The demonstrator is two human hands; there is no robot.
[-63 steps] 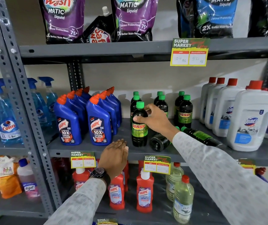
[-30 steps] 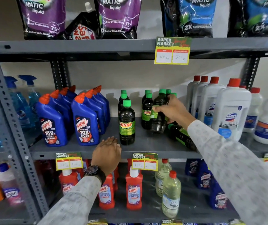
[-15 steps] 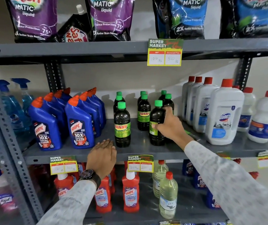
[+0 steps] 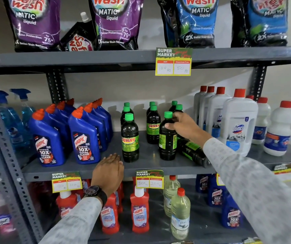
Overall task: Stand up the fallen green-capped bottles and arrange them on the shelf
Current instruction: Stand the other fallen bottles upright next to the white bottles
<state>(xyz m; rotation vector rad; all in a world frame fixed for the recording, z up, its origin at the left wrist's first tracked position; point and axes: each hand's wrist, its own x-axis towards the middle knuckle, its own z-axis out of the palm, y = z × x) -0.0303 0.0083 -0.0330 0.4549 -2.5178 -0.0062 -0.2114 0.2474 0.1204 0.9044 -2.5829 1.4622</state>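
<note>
Several dark green-capped Sunny bottles stand on the grey middle shelf [image 4: 150,166]. My right hand [image 4: 181,127] grips the shoulder of one upright bottle [image 4: 167,143] at the front of the right column. Just right of it, another green-labelled bottle [image 4: 194,152] lies on its side, partly hidden under my right forearm. A front bottle [image 4: 130,138] stands upright in the left column, and a second one [image 4: 153,125] in the middle column, with more behind. My left hand [image 4: 108,170] rests flat, palm down, on the shelf's front edge, holding nothing.
Blue Harpic bottles [image 4: 84,138] crowd the shelf's left part. White red-capped Domex bottles [image 4: 238,120] fill its right part. Price tags [image 4: 149,179] hang on the shelf lip. Detergent pouches [image 4: 113,23] sit on the shelf above. Red Harpic bottles [image 4: 139,212] stand below.
My right hand set one bottle upright, picked up a fallen one, stood it at the front of the right column and still holds it. My left hand stayed put.
</note>
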